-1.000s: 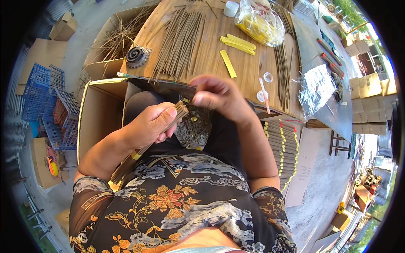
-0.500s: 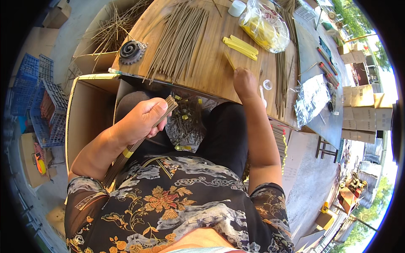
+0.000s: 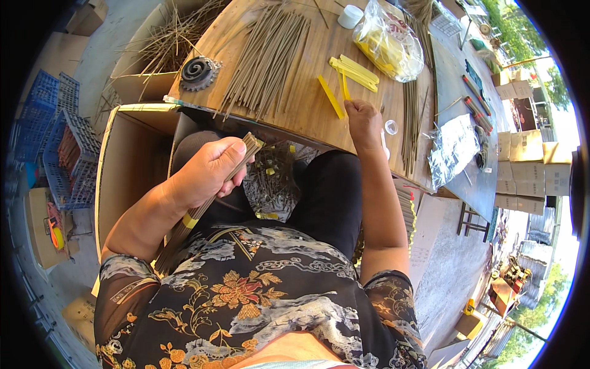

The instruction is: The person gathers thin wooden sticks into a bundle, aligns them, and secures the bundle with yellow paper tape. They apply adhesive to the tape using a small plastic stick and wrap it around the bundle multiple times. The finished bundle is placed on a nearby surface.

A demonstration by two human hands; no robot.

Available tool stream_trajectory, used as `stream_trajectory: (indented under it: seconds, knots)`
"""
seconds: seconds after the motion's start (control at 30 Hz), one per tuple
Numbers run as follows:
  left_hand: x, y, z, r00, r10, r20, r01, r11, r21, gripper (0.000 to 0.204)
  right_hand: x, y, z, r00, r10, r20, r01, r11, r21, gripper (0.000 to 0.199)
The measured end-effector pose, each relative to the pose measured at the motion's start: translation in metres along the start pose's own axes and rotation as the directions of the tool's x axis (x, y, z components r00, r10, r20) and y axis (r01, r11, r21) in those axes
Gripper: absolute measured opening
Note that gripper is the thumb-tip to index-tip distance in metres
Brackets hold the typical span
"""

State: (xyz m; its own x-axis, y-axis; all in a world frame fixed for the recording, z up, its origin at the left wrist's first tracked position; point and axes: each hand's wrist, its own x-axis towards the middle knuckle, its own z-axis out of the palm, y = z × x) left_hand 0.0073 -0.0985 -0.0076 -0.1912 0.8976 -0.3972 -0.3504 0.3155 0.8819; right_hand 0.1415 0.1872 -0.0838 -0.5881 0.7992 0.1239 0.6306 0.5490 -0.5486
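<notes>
A tan cardboard box (image 3: 147,88) at the far left reaches me heaped with a bristling tangle of thin brown sticks (image 3: 178,40). Nearer stands a tall open cardboard box (image 3: 130,169); I cannot see to its bottom. Left of that, a blue plastic lattice crate (image 3: 80,194) holds reddish-brown pieces too small for me to identify. On the far side of the smooth, grained brown wooden table (image 3: 307,126), a crinkled clear plastic bag (image 3: 393,49) has yellow material inside.

I see the left hand (image 3: 212,169) curled closed around a dense bundle of slender, matte brown sticks (image 3: 250,142), which slants toward the near left. The right hand (image 3: 365,125), over the table, has its fingers drawn together, pinching a flat, narrow yellow strip (image 3: 345,87). Just beyond lies a stack of yellow strips (image 3: 359,74); one loose yellow strip (image 3: 330,96) rests to the left. Farther left, straight brown sticks (image 3: 270,61) spread roughly parallel beside a black coil on a toothed round base (image 3: 200,74).
</notes>
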Motion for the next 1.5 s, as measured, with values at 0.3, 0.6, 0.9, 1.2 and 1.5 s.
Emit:
stream_trajectory:
  seconds: [0.3,0.6,0.9,1.2,1.5]
  knots:
    - [-0.005,0.013,0.006,0.997,0.076,-0.015,-0.077,0.997,-0.015,0.041,-0.016,-0.035,-0.025,0.985,0.135,0.103,-0.161,0.937,0.31,0.021]
    - [-0.01,0.04,0.014,0.985,0.162,-0.053,-0.17,0.954,-0.246,0.044,-0.113,-0.094,-0.026,0.826,-0.17,0.538,-0.422,0.447,0.789,0.017]
    - [-0.012,0.04,0.016,0.989,0.144,-0.044,-0.149,0.981,-0.126,0.037,-0.131,-0.113,-0.025,0.893,-0.355,0.278,0.05,0.691,0.721,0.027]
    - [-0.021,0.036,0.029,0.987,0.16,-0.001,-0.16,0.986,0.05,0.033,-0.134,-0.125,-0.033,0.858,-0.502,0.109,0.33,0.701,0.633,0.015]
    - [-0.035,0.016,0.036,0.991,0.132,-0.013,-0.131,0.991,0.029,0.036,-0.148,-0.137,-0.074,0.699,-0.372,0.611,-0.419,0.48,0.771,0.024]
